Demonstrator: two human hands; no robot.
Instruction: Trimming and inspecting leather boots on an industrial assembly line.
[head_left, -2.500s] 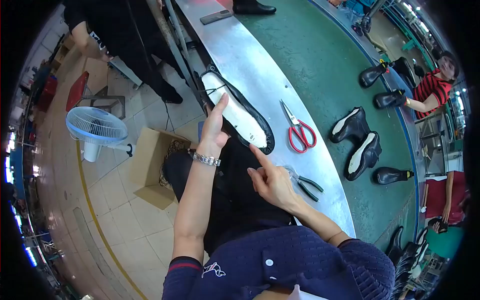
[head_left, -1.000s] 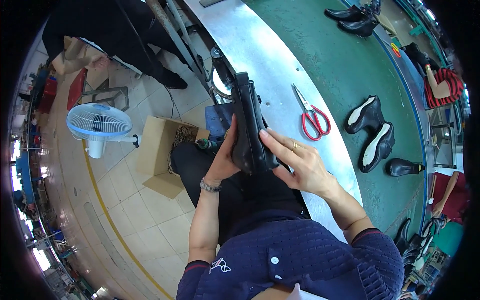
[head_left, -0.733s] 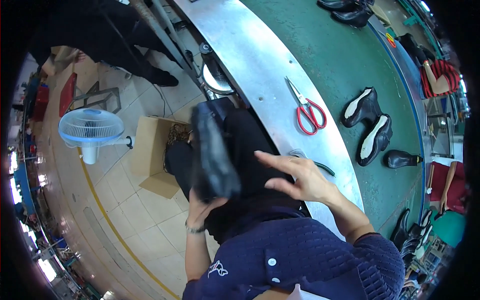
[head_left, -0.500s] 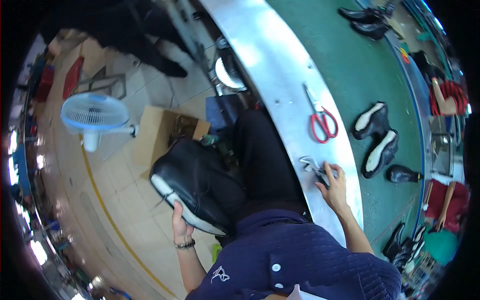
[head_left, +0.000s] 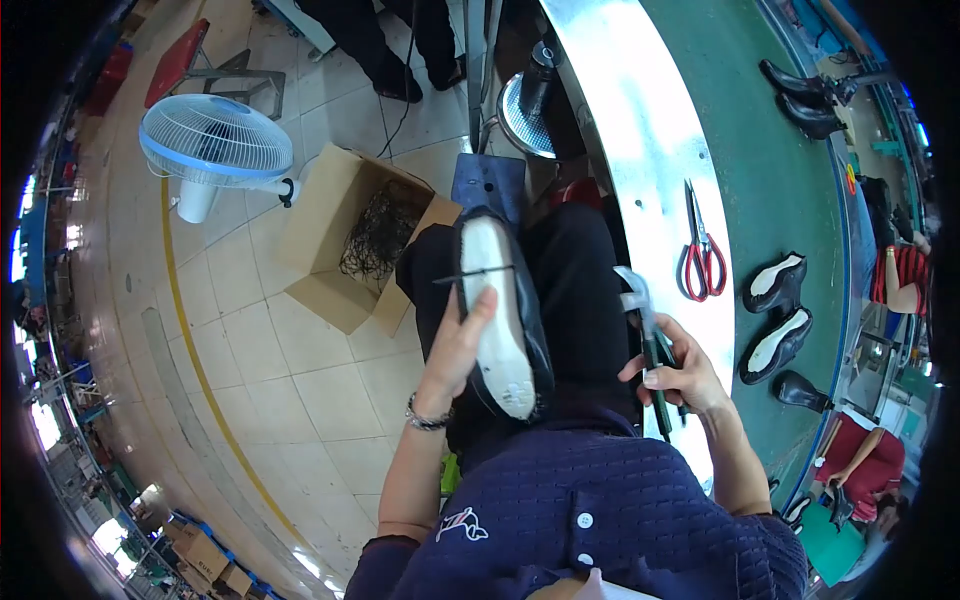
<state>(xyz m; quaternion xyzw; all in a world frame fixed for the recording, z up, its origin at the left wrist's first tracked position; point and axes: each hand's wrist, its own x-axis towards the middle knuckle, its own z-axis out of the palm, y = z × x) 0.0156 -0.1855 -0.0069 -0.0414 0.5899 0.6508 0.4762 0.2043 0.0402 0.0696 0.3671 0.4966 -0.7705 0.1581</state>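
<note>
A black shoe [head_left: 500, 320] lies sole-up on my lap, its pale sole facing me. My left hand [head_left: 455, 345] grips the shoe along its left side, thumb on the sole. My right hand [head_left: 675, 375] holds a pair of pincers [head_left: 645, 330] with green handles, metal head pointing up, just right of the shoe near the edge of the metal bench [head_left: 640, 150].
Red-handled scissors [head_left: 703, 250] lie on the bench edge. Several black shoes [head_left: 775, 320] ride the green conveyor [head_left: 780, 170]. On the tiled floor stand an open cardboard box [head_left: 350, 250] with dark scraps and a blue fan [head_left: 215, 145]. Another person in red sits across the conveyor [head_left: 900, 285].
The shoe swung down from in front of me to my lap and now lies sole-up. My right hand left the shoe, reached to the bench and took up the pincers.
</note>
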